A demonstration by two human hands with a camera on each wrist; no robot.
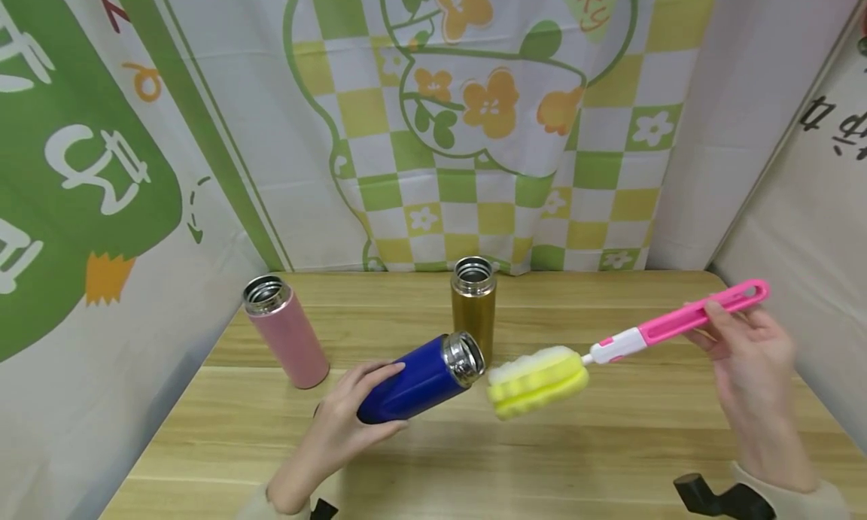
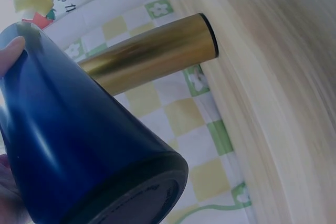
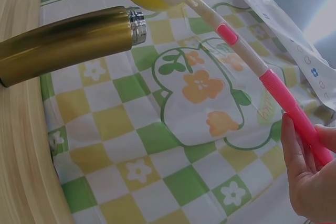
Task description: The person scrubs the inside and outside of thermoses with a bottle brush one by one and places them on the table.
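Two-handed hold above a light wood-grain table [image 1: 576,463]; the left hand [image 1: 345,415] is clamped round the lower body of a glossy dark-blue cylindrical bottle with a bare-metal threaded neck [image 1: 420,384], held tilted and clear of the tabletop, its uncapped mouth facing the centre; the right hand [image 1: 755,351] pinches, between thumb and fingers, the pink handle of a long bottle brush with a white shaft and a yellow-and-white sponge head [image 1: 619,345]; the sponge head lies just beside the blue mouth, apparently not touching it.

A matte pink metal-necked bottle [image 1: 291,339] stands upright to the left; a shiny gold-brown one [image 1: 476,309] stands upright behind the blue, also uncapped.

Handling, as judged: the blue bottle is probably stiff, moderately light and somewhat slippery on its smooth wall, best gripped round the body, away from the rim; the brush is likely light, its handle firm, its sponge soft and yielding, so best taken by the handle.
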